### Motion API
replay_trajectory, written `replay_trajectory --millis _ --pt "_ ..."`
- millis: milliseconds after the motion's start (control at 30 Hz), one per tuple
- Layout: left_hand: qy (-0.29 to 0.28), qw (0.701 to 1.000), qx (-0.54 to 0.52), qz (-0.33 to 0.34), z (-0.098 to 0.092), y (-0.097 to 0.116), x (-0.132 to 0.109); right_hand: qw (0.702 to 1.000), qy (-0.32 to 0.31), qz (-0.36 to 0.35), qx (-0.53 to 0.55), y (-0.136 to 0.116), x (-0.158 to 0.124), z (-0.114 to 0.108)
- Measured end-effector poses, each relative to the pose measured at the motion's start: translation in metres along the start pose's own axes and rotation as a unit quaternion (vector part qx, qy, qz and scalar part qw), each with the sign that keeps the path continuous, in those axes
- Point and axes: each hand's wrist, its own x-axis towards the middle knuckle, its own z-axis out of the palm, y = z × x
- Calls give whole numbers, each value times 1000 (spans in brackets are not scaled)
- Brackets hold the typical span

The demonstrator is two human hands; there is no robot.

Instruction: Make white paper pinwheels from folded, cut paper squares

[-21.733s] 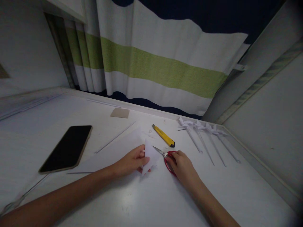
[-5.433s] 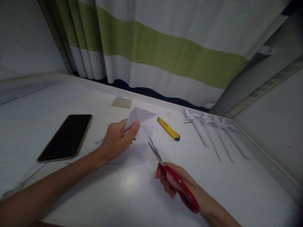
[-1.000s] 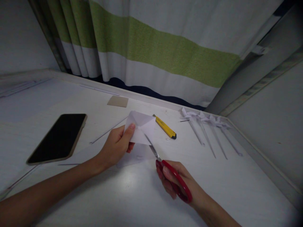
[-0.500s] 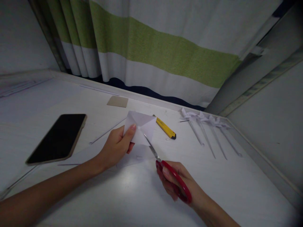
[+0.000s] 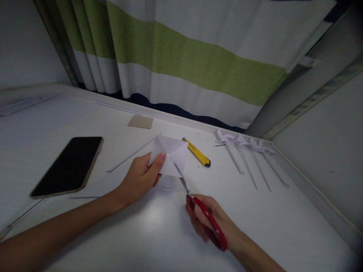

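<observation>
Right now the left hand (image 5: 138, 179) is pinching a creased white paper square (image 5: 170, 154) between thumb and fingers, holding it up off the white desk (image 5: 159, 234). Meanwhile the right hand (image 5: 211, 223) is gripping red-handled scissors (image 5: 202, 215), fingers curled through the loops, with the blades reaching into the paper's lower edge. Just beyond is lying a yellow utility knife (image 5: 197, 152), paper pinwheels (image 5: 246, 151) further right, a dark phone (image 5: 68, 165) on the left. No writing is showing anywhere.

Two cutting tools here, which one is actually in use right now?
The red-handled scissors, held in the right hand, blades at the folded white paper the left hand holds. The yellow utility knife lies untouched on the table beyond.
</observation>
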Motion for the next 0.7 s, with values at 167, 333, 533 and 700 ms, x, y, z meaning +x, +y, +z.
replay_trajectory --millis 167,333,533,700 --pt "0 1000 11 9 1 -2 0 1000 -3 2 -5 -1 0 0" --pt "-9 1000 17 14 2 -3 0 1000 -9 -5 1 1 1 -1" --pt "-15 1000 7 14 3 -5 0 1000 -2 -12 -6 1 1 0" --pt "-12 1000 12 15 4 -5 -1 1000 3 -16 -7 2 2 -2"
